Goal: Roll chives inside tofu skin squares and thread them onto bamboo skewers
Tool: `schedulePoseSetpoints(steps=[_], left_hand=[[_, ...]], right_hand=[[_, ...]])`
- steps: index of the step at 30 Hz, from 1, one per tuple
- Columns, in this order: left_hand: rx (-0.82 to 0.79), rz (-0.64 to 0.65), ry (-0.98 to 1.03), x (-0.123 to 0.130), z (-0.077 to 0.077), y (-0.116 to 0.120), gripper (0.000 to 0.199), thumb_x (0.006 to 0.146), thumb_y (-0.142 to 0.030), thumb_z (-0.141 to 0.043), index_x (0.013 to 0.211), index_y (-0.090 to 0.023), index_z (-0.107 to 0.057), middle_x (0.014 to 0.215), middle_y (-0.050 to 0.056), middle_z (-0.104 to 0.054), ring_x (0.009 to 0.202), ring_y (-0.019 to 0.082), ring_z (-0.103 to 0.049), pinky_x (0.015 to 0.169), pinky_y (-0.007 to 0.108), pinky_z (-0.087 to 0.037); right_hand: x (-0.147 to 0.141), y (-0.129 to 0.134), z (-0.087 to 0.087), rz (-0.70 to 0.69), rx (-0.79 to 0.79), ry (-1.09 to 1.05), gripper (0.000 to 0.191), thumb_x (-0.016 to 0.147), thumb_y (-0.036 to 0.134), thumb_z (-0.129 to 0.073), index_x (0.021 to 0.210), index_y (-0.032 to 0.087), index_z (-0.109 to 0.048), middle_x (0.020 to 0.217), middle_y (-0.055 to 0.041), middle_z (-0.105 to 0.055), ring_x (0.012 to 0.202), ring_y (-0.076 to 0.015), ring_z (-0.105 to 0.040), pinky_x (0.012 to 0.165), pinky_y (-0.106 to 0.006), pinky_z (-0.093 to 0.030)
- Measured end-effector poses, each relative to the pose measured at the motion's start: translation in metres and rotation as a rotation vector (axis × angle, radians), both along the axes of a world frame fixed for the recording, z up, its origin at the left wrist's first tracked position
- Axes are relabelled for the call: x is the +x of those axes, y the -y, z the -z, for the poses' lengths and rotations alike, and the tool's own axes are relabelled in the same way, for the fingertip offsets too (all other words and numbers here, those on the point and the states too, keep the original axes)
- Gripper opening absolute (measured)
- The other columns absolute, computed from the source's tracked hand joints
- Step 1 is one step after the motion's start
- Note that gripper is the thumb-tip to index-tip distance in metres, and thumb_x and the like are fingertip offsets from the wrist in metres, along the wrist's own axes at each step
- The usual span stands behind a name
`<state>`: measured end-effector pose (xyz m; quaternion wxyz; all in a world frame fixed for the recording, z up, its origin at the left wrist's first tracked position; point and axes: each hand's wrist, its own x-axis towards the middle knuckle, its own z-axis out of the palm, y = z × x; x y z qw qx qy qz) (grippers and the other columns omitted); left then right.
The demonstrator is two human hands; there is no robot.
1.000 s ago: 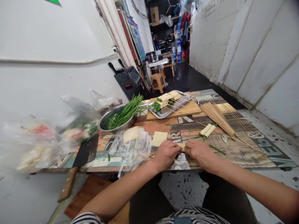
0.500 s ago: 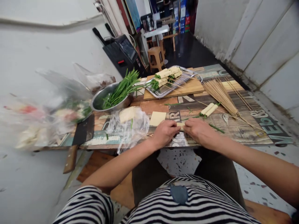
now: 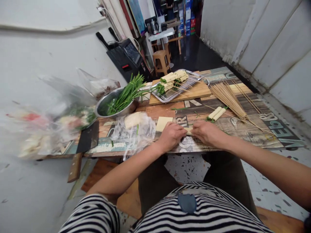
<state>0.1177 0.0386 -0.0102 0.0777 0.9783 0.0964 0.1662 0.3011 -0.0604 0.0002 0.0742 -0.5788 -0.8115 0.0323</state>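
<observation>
Near the table's front edge, my left hand (image 3: 171,135) and my right hand (image 3: 207,132) pinch the two ends of a pale tofu-skin roll (image 3: 188,130). Most of the roll is hidden under my fingers. Just beyond my left hand lies a flat square tofu sheet (image 3: 163,123). To the right of my right hand are two finished rolls (image 3: 217,114) with green ends, side by side on a skewer. A clear plastic bag (image 3: 145,131) with a stack of pale sheets (image 3: 133,120) rests left of my left hand.
A metal bowl of green chives (image 3: 116,102) stands at the left, near a cleaver (image 3: 87,139) and filled plastic bags (image 3: 55,119). Behind, a metal tray (image 3: 167,97) of skewered rolls sits on a wooden board (image 3: 204,90). Bamboo skewers (image 3: 229,98) lie at the right.
My left hand's fingers have closed further over the roll, and my right hand has shifted slightly. Both remain at its ends. The camera view has shifted a little.
</observation>
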Motion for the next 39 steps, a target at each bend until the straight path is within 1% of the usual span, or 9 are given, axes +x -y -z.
schedulePoseSetpoints(steps=[4, 7, 12, 18, 22, 25, 30, 34, 39], left_hand=[[-0.079, 0.114, -0.086, 0.009, -0.006, -0.014, 0.023, 0.094, -0.030, -0.049, 0.088, -0.020, -0.070, 0.085, 0.001, -0.071, 0.084, 0.016, -0.059, 0.082, 0.033, -0.030], [-0.113, 0.177, -0.148, 0.017, -0.011, -0.020, 0.023, 0.092, -0.029, -0.053, 0.081, -0.020, -0.070, 0.079, 0.001, -0.069, 0.081, 0.015, -0.059, 0.081, 0.033, -0.028], [-0.136, 0.148, -0.191, 0.020, -0.016, -0.016, 0.022, 0.091, -0.029, -0.055, 0.079, -0.021, -0.072, 0.081, 0.002, -0.070, 0.082, 0.015, -0.059, 0.080, 0.035, -0.025], [-0.056, 0.025, -0.069, 0.010, -0.010, -0.007, 0.023, 0.094, -0.032, -0.050, 0.099, -0.023, -0.069, 0.102, 0.006, -0.068, 0.097, 0.019, -0.057, 0.080, 0.035, -0.027], [0.029, 0.057, 0.027, 0.010, 0.001, -0.002, 0.026, 0.095, -0.033, -0.046, 0.093, -0.020, -0.069, 0.096, 0.005, -0.071, 0.090, 0.017, -0.059, 0.084, 0.036, -0.030], [0.029, 0.107, 0.036, 0.014, 0.005, -0.005, 0.027, 0.095, -0.031, -0.046, 0.087, -0.018, -0.069, 0.090, 0.004, -0.072, 0.082, 0.015, -0.060, 0.078, 0.033, -0.034], [-0.011, 0.150, -0.014, 0.019, -0.003, -0.009, 0.028, 0.095, -0.028, -0.047, 0.085, -0.018, -0.070, 0.084, 0.004, -0.070, 0.077, 0.015, -0.059, 0.072, 0.030, -0.038], [0.085, 0.088, -0.057, 0.020, -0.006, -0.001, 0.026, 0.094, -0.029, -0.047, 0.087, -0.017, -0.069, 0.085, 0.005, -0.069, 0.081, 0.017, -0.059, 0.074, 0.032, -0.039], [0.141, 0.033, 0.100, 0.024, 0.008, 0.009, 0.024, 0.094, -0.031, -0.049, 0.094, -0.015, -0.066, 0.092, 0.007, -0.070, 0.084, 0.017, -0.061, 0.076, 0.032, -0.041]], right_hand=[[-0.006, 0.010, 0.006, 0.041, 0.149, 0.134, 0.031, 0.095, 0.027, -0.041, 0.079, 0.013, -0.064, 0.077, -0.0078, -0.056, 0.076, -0.0181, -0.043, 0.068, -0.031, -0.025], [-0.011, 0.019, 0.008, -0.004, 0.292, 0.227, 0.024, 0.094, 0.022, -0.042, 0.088, 0.012, -0.063, 0.077, -0.0079, -0.055, 0.077, -0.0197, -0.042, 0.069, -0.033, -0.025], [-0.017, 0.029, 0.010, -0.073, 0.447, 0.296, 0.022, 0.088, 0.009, -0.043, 0.082, 0.010, -0.064, 0.074, -0.0085, -0.055, 0.074, -0.0204, -0.040, 0.071, -0.034, -0.027], [-0.006, 0.009, 0.014, -0.020, 0.228, 0.126, 0.027, 0.093, 0.022, -0.044, 0.076, 0.014, -0.064, 0.073, -0.0063, -0.056, 0.072, -0.0177, -0.041, 0.068, -0.032, -0.024], [0.002, -0.001, 0.012, 0.000, 0.120, 0.046, 0.039, 0.095, 0.030, -0.041, 0.065, 0.015, -0.062, 0.069, -0.0054, -0.055, 0.070, -0.0160, -0.040, 0.066, -0.031, -0.022], [-0.001, 0.006, 0.009, 0.037, 0.193, 0.079, 0.039, 0.096, 0.029, -0.041, 0.066, 0.014, -0.062, 0.072, -0.0070, -0.056, 0.075, -0.0171, -0.042, 0.068, -0.032, -0.023], [-0.005, 0.020, 0.008, -0.007, 0.324, 0.146, 0.034, 0.097, 0.020, -0.034, 0.087, 0.011, -0.065, 0.078, -0.0074, -0.057, 0.076, -0.0177, -0.043, 0.070, -0.032, -0.026], [0.008, 0.008, 0.009, -0.021, 0.179, 0.011, 0.035, 0.095, 0.026, -0.040, 0.075, 0.013, -0.065, 0.073, -0.0060, -0.056, 0.070, -0.0155, -0.043, 0.066, -0.030, -0.026], [0.020, -0.007, 0.002, -0.057, -0.002, -0.168, 0.029, 0.091, 0.027, -0.048, 0.077, 0.015, -0.070, 0.074, -0.0050, -0.060, 0.068, -0.0134, -0.048, 0.062, -0.026, -0.030]])
